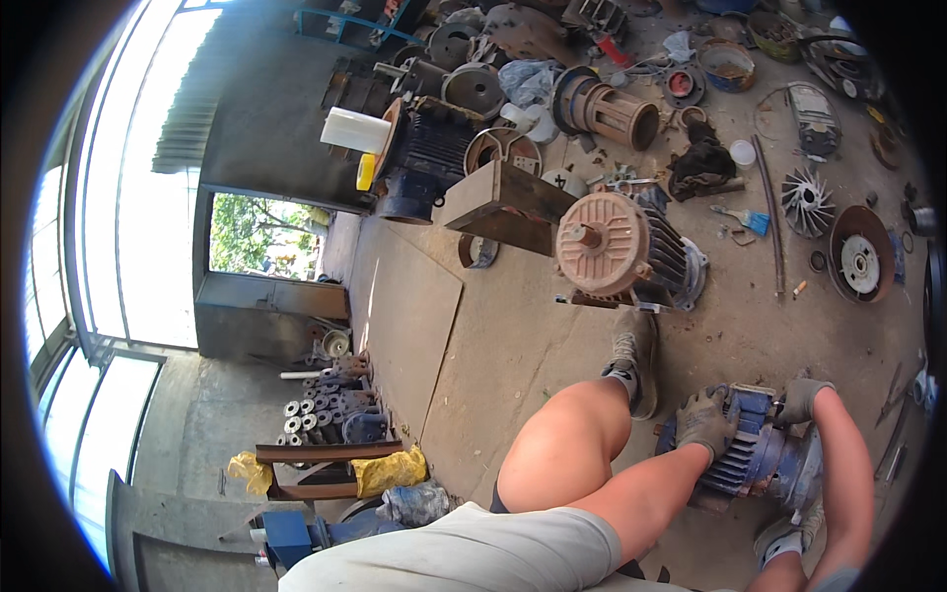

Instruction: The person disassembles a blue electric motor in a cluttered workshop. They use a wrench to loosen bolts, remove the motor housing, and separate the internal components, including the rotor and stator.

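A blue finned electric motor (752,449) stands on the floor between my feet, at the lower right. My left hand (706,422), in a grey work glove, grips its left end, the fingers bent over the housing. On the opposite side my right hand (801,401), also gloved, is closed around the upper edge of the same motor; its fingertips are partly hidden. A second, rusty-pink motor (604,245) with a round ribbed end cover and a short shaft sits beyond my foot, apart from both hands.
A metal box-shaped beam (505,205) lies beside the pink motor. To the right are a fan impeller (808,203), a round rusty housing (859,254), a long bar (768,214) and a blue-bristled brush (742,219). Several motor parts crowd the far floor. Metal pieces (330,405) are stacked at left.
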The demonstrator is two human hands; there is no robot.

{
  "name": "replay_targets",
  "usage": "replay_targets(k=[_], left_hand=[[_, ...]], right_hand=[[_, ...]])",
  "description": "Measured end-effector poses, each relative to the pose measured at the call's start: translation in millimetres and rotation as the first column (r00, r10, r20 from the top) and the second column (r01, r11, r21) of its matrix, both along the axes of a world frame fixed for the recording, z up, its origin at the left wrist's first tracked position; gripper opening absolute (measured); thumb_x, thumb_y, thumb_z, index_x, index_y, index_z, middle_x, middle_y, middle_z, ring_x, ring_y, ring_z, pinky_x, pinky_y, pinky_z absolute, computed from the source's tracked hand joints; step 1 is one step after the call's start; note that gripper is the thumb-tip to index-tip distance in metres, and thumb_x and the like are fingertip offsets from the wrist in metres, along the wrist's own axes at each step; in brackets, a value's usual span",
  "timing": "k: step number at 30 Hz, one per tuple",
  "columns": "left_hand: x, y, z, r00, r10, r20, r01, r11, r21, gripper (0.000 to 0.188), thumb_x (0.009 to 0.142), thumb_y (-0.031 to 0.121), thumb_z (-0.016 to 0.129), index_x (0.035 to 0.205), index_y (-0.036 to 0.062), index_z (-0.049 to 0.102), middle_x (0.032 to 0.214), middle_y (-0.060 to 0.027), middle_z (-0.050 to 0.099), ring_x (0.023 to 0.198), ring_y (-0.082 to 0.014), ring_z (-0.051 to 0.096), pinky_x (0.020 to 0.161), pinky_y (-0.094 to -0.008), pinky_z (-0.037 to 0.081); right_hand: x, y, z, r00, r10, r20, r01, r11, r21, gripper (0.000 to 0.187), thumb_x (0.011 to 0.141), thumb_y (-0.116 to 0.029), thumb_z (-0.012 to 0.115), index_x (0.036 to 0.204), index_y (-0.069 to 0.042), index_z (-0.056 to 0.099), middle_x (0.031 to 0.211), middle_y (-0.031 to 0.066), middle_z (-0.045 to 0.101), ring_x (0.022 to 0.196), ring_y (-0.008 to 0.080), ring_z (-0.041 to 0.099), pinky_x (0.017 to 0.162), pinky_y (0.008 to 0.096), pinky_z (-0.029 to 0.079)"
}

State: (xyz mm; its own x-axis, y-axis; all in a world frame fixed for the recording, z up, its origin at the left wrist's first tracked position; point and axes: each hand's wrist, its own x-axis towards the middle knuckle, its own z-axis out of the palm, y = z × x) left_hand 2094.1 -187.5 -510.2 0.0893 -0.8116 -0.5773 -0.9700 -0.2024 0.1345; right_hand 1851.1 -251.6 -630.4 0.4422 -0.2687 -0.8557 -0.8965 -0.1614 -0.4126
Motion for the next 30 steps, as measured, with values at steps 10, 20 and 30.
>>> replay_targets(k=[10, 20, 30], left_hand=[[1, -3, 6, 1.000, 0.016, -0.026, -0.016, 1.000, 0.015, 0.055, 0.104, 0.046, 0.058, 0.149, 0.0138, 0.063, 0.148, -0.0164, 0.061, 0.138, -0.0374, 0.057, 0.120, -0.0556, 0.040], [2, -4, 6, 0.999, 0.028, -0.040, -0.026, 0.999, 0.038, 0.055, 0.104, 0.046, 0.058, 0.149, 0.0153, 0.063, 0.149, -0.0151, 0.060, 0.138, -0.0379, 0.057, 0.120, -0.0554, 0.039], [2, -4, 6, 0.997, 0.053, -0.062, -0.052, 0.998, 0.025, 0.057, 0.104, 0.048, 0.057, 0.150, 0.0150, 0.062, 0.151, -0.0158, 0.058, 0.141, -0.0375, 0.055, 0.122, -0.0578, 0.037]], right_hand=[[3, -3, 8, 1.000, -0.013, -0.019, 0.013, 1.000, 0.020, 0.052, 0.076, -0.051, 0.086, 0.115, -0.016, 0.085, 0.117, 0.0111, 0.082, 0.104, 0.0301, 0.076, 0.097, 0.0407, 0.058], [4, -5, 9, 0.999, -0.034, 0.007, 0.033, 0.999, 0.025, 0.052, 0.074, -0.048, 0.083, 0.113, -0.013, 0.085, 0.116, 0.0156, 0.081, 0.105, 0.0332, 0.076, 0.097, 0.0427, 0.058], [6, -8, 16, 1.000, -0.002, 0.020, 0.002, 1.000, 0.007, 0.053, 0.074, -0.051, 0.083, 0.107, -0.011, 0.085, 0.113, 0.0175, 0.081, 0.104, 0.0340, 0.076, 0.095, 0.0433, 0.059]])
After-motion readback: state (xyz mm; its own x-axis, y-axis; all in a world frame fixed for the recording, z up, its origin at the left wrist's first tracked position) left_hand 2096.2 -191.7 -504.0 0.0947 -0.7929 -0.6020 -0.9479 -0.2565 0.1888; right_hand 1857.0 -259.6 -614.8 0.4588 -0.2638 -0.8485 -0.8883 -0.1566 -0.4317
